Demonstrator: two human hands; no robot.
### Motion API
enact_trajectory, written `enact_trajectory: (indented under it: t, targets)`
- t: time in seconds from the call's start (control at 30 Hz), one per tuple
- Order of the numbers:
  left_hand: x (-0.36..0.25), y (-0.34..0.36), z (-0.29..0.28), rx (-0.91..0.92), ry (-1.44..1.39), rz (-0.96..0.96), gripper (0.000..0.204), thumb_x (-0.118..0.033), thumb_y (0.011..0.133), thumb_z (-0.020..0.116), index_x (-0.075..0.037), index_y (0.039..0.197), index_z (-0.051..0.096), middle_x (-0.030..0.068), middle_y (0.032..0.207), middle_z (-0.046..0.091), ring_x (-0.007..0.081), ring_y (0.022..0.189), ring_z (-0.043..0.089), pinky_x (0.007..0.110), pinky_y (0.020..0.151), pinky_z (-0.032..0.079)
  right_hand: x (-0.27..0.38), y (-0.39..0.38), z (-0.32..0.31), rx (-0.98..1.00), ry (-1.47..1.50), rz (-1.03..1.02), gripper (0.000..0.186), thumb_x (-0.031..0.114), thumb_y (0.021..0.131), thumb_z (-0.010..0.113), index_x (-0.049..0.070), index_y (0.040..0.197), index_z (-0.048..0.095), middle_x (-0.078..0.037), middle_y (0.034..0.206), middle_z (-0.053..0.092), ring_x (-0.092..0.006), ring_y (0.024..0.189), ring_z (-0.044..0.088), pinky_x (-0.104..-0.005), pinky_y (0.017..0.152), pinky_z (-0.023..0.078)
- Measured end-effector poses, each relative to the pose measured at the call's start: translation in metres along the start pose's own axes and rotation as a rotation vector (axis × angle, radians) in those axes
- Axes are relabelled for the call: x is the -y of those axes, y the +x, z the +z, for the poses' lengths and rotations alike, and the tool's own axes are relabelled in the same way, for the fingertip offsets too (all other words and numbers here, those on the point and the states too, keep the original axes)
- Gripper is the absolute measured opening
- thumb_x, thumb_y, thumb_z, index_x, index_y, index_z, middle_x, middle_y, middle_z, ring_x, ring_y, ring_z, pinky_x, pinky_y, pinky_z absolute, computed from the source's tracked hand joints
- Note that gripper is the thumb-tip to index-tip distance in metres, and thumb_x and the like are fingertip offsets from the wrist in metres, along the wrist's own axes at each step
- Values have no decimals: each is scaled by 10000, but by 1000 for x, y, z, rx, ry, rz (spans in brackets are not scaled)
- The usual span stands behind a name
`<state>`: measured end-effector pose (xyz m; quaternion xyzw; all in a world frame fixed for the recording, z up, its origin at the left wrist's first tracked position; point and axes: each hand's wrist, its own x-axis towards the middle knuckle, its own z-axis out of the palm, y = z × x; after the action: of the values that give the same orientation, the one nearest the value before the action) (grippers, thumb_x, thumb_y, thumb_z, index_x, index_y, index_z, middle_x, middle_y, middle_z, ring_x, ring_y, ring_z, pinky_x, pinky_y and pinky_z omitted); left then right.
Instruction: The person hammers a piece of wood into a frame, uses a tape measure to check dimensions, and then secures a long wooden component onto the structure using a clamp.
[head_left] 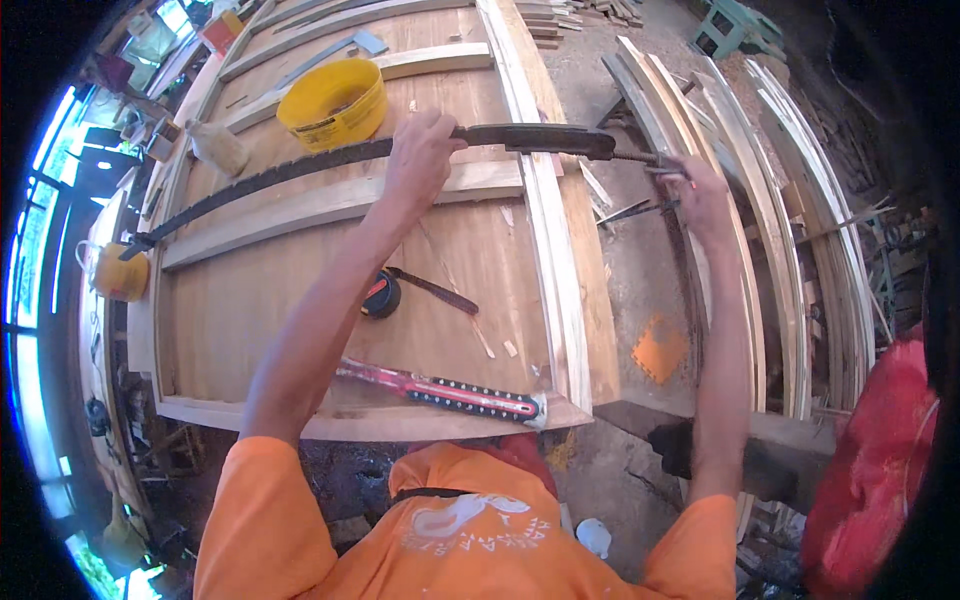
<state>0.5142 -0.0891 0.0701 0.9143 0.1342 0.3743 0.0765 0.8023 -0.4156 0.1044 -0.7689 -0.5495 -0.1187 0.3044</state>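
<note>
A long dark bar clamp [300,167] reaches across a wooden panel with a pale frame [470,260]. Its far-left end rests by the panel's left edge, and its screw end sticks out past the right rail. My left hand [425,150] is closed round the bar near the middle. At the screw end, my right hand [700,195] has its fingers closed on the handle, which they partly hide. Below the bar, a black tape measure [380,297] and a slim dark strip [435,290] lie on the panel. A tool with a red and black studded grip [460,395] lies along the near rail.
A yellow tub [335,105] and a square [330,58] sit on the panel's far part. A whitish bottle [218,148] and a yellow container [122,272] stand at the left. Long boards [770,230] lean on the right, with an orange mat piece [660,348] on the floor.
</note>
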Motion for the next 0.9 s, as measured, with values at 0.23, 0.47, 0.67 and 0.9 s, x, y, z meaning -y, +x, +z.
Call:
enact_trajectory:
  t: [0.23, 0.47, 0.67, 0.9]
  targets:
    - [-9, -2, -2, -1, -11, -101, 170, -138, 863, 777, -40, 909, 646, 133, 904, 609, 352, 940, 616, 479, 867, 451, -35, 117, 0, 445, 133, 321, 401, 405, 1054, 607, 27, 1083, 738, -63, 898, 686, -181, 742, 615, -333, 719, 506]
    - [-10, -1, -1, 27, 13, -127, 172, -157, 865, 779, -44, 910, 657, 122, 899, 618, 343, 926, 623, 466, 847, 451, -94, 124, 62, 835, 528, 630, 507, 567, 983, 676, 79, 990, 815, 44, 784, 596, -95, 638, 525, -257, 578, 421]
    - [-7, 2, -6, 29, -30, -70, 157, -165, 886, 771, -42, 957, 704, 142, 926, 679, 364, 909, 649, 476, 825, 466, -101, 81, 101, 196, 824, 466, 601, 543, 1062, 541, 17, 1275, 738, -99, 1247, 719, -224, 1128, 648, -357, 966, 504]
    - [-6, 6, -13, 162, 27, -116, 238, -229, 932, 745, -12, 1010, 688, 214, 984, 667, 414, 957, 630, 469, 846, 474, -76, 41, 136, -261, 1163, 332, 772, 549, 1110, 256, -41, 1231, 739, -137, 1493, 615, -249, 1372, 528, -385, 1147, 360]
